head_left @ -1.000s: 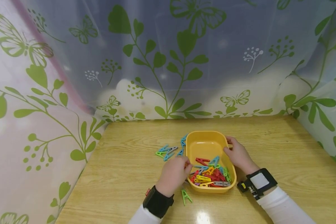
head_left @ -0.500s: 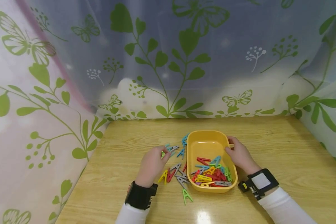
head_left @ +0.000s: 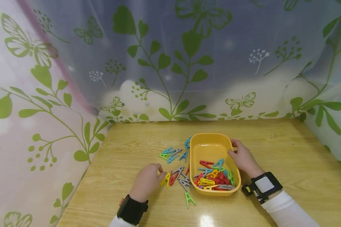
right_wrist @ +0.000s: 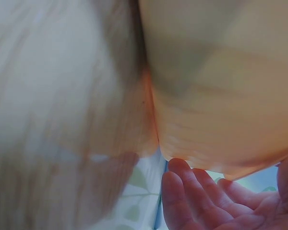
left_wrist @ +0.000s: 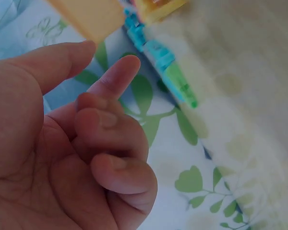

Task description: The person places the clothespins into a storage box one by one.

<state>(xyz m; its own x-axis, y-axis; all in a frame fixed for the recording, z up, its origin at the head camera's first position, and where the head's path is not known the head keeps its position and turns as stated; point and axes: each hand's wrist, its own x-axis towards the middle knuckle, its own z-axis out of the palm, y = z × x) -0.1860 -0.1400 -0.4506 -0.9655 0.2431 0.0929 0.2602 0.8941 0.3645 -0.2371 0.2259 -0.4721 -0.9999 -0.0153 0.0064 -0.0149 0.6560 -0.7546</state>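
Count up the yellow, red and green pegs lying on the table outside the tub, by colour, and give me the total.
Yellow peg: 1
Red pegs: 2, one partly hidden beside the tub
Green pegs: 2
Total: 5

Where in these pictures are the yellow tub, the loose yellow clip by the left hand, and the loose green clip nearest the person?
Yellow tub (head_left: 207, 153): head view, bare part of its floor.
Loose yellow clip (head_left: 167, 177): head view, middle of its body.
Loose green clip (head_left: 188, 198): head view, its middle.
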